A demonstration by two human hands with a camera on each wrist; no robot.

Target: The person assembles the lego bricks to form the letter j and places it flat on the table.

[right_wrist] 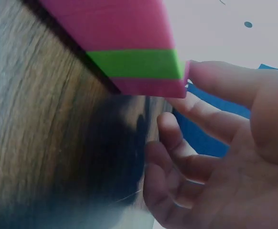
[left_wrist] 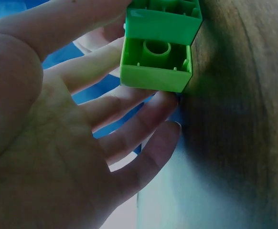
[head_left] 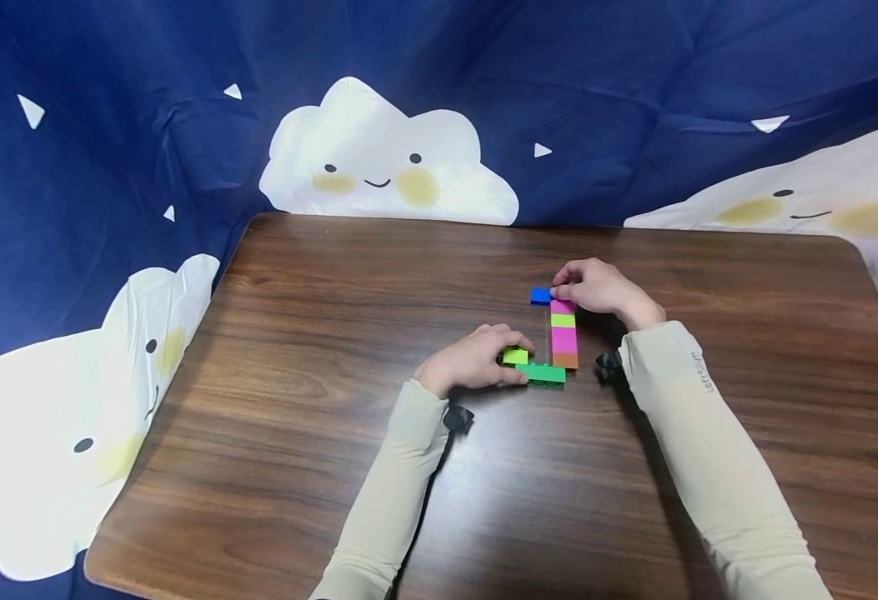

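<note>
A row of toy building bricks runs across the table, with pink bricks [head_left: 564, 340], a lime band [head_left: 562, 320] and an orange brick [head_left: 565, 361] at its near end. A green brick [head_left: 544, 374] lies at that end, and a lime brick [left_wrist: 156, 71] sits against it. My left hand [head_left: 479, 357] holds these two, thumb on the green one and fingers behind. At the far end, my right hand [head_left: 602, 290] pinches the row between thumb and forefinger, beside a blue brick [head_left: 539, 296]. Its other fingers curl loosely in the right wrist view.
The brown wooden table [head_left: 296, 333] extends around the bricks. Behind it hangs a dark blue curtain [head_left: 589, 75] with white clouds [head_left: 378, 167]. A small black camera [head_left: 459, 419] is worn at the left wrist, another black camera [head_left: 609, 367] at the right.
</note>
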